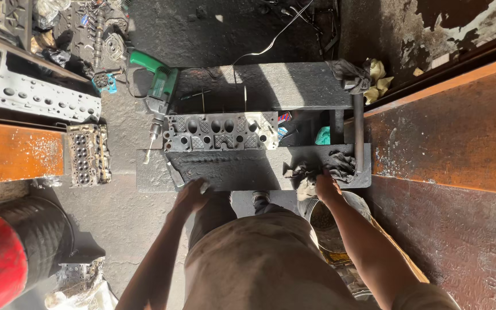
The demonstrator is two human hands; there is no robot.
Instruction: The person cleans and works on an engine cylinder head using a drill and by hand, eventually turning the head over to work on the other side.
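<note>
My right hand (326,185) has its grip closed on a dark rag (322,166) lying at the counter's (231,169) near edge, about four o'clock from the cylinder head (220,132) resting in the middle. My left hand (190,194), fingers spread and holding nothing, presses on the near edge at seven o'clock from that head. A green power drill (157,92) lies at ten o'clock. I judge the rag could catch on the frame's upright bar (358,129), or a hard wipe could rock the head.

Harsh sunlight, deep shadows, sharp focus, wide-angle edge distortion.
</note>
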